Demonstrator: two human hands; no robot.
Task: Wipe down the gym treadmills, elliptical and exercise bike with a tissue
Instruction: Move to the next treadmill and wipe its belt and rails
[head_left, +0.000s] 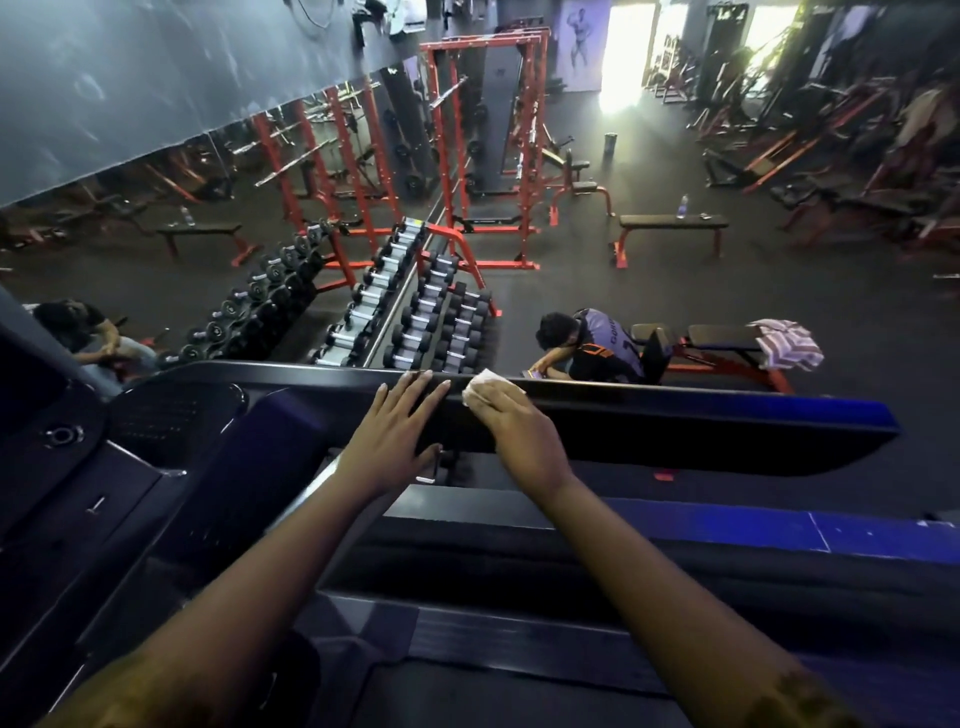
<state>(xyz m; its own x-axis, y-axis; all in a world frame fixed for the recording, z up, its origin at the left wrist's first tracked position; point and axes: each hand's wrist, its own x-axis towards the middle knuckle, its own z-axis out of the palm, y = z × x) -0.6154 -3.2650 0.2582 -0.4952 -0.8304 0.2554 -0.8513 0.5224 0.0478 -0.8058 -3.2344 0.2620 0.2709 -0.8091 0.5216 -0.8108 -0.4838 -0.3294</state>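
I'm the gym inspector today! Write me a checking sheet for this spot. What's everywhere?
Surface: black treadmill rail, both hands on it.
Job's things: white tissue on the rail.
Clutter: towel on an incline bench; bottle on a flat bench.
Hands: left hand lies flat on the rail; right hand holds the tissue against it.
Cables: nothing seen.
Surroundings: dumbbell rack, red racks, seated person beyond the rail.

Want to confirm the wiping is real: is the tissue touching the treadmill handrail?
Touching. Head view shows the right hand holding the tissue against the top of the treadmill handrail, no gap.
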